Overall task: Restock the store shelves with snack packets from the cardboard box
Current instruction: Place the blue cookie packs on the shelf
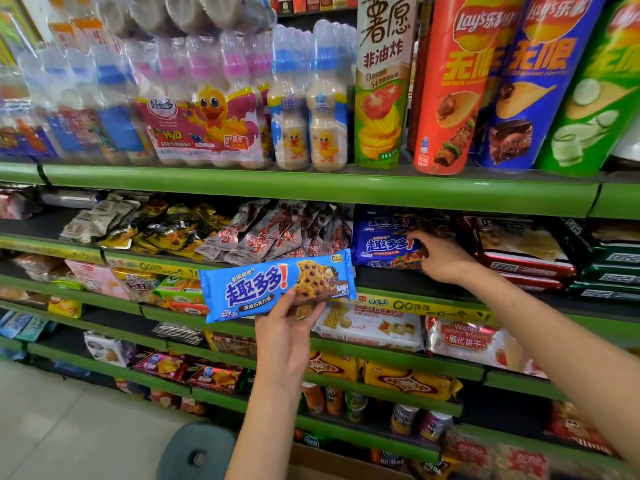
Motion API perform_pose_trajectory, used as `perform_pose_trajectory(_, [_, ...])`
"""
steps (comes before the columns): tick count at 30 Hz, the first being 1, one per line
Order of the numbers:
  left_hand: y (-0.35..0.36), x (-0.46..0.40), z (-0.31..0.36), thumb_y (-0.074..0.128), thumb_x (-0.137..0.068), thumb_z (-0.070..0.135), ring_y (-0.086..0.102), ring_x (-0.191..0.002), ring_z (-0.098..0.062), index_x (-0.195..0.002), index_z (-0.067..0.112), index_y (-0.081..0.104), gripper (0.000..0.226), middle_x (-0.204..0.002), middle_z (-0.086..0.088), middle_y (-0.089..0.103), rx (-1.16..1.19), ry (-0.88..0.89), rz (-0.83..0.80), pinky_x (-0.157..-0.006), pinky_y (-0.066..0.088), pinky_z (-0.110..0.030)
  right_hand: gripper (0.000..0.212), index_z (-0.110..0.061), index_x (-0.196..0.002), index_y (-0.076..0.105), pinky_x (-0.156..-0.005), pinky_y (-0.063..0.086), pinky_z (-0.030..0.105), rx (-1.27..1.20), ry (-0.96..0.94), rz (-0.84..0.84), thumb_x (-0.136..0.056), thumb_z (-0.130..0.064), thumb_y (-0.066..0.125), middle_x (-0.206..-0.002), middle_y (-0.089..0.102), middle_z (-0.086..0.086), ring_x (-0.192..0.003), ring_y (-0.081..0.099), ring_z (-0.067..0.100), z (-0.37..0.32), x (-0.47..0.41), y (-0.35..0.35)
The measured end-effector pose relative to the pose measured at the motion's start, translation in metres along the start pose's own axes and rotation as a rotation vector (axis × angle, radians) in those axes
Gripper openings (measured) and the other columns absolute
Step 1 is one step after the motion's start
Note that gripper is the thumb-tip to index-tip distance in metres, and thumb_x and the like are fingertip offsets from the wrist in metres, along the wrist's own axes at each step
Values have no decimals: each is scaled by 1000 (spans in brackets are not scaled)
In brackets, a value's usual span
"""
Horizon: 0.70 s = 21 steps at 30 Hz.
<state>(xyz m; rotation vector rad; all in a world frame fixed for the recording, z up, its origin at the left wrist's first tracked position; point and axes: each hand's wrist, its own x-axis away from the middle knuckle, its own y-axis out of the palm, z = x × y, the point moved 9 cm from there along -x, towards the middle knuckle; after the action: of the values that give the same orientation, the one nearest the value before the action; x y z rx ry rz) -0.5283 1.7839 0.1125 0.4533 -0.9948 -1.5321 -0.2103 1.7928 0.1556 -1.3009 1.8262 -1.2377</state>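
My left hand (285, 332) grips a light blue cookie packet (277, 285) by its lower edge and holds it flat in front of the second shelf. To its right, my right hand (441, 258) reaches into that shelf with fingers curled on a stack of dark blue cookie packets (384, 245). A corner of the cardboard box (332, 465) shows at the bottom, below the lowest shelf.
Green shelf rails (311, 188) run across the view. Drink bottles (311, 109) and tall chip cans (450, 84) fill the top shelf. Red and green packets (554, 258) lie right of the stack. A grey stool (197, 452) stands on the floor at the bottom.
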Motion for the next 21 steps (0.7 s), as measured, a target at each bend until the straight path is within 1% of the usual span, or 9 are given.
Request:
perform_pose_trajectory(2, [2,2,0,55,-96,3,59,-125,-43,-143,-8,38,51,-142,-28,53,-4,0,-7,-84,58,-51,65,-31,-152,34,-87,44,28,100,22,-8,-93,-9,50,-154,39,11,-128,51,32,4,-5,4])
perform_pose_trajectory(3, [4,3,0,55,-96,4,59,-123,-43,-145,-8,36,55,-141,-28,53,-5,2,-12,-84,58,-51,67,-30,-155,30,-96,43,30,154,50,-13,-94,-11,49,-160,30,12,-135,44,34,6,-7,6])
perform_pose_trajectory(5, [8,5,2,58,-92,6,62,-120,-44,-149,-6,32,64,-140,-28,55,-7,12,-32,-82,60,-50,69,-29,-157,24,-112,36,39,254,108,-9,-95,-11,48,-164,18,13,-145,28,40,7,-6,9])
perform_pose_trajectory(6, [9,5,3,60,-89,7,62,-120,-43,-149,-5,32,67,-140,-27,55,-8,19,-40,-82,61,-49,70,-29,-157,22,-116,33,45,301,123,-6,-94,-10,47,-163,17,13,-146,22,43,5,-4,11])
perform_pose_trajectory(9, [12,5,8,64,-83,9,59,-125,-41,-141,4,44,61,-138,-23,59,-21,56,-49,-85,58,-53,78,-33,-156,22,-120,21,57,404,66,13,-89,-5,52,-163,18,7,-147,19,40,-8,4,19])
perform_pose_trajectory(11, [11,3,9,64,-82,9,61,-123,-39,-135,11,49,55,-136,-21,61,-24,70,-46,-85,58,-53,84,-36,-157,18,-120,10,62,391,11,14,-88,-2,53,-166,13,2,-150,14,38,-15,8,26])
perform_pose_trajectory(13, [9,1,10,64,-84,9,64,-120,-37,-130,12,52,47,-134,-20,63,-18,76,-52,-83,59,-52,89,-39,-158,15,-119,5,64,349,0,-12,-88,3,51,-168,9,0,-152,10,37,-16,9,31])
perform_pose_trajectory(16, [7,-1,8,57,-94,3,67,-116,-34,-139,9,48,46,-135,-21,62,0,75,-59,-84,59,-54,93,-41,-157,17,-119,1,63,282,-32,-40,-86,13,43,-168,10,-1,-153,8,37,-16,7,31])
perform_pose_trajectory(21, [9,-1,0,55,-97,4,67,-116,-36,-136,9,47,40,-137,-21,59,0,44,-52,-83,60,-53,92,-41,-156,23,-120,1,62,246,-66,-28,-86,16,39,-167,14,-2,-153,10,37,-13,2,28])
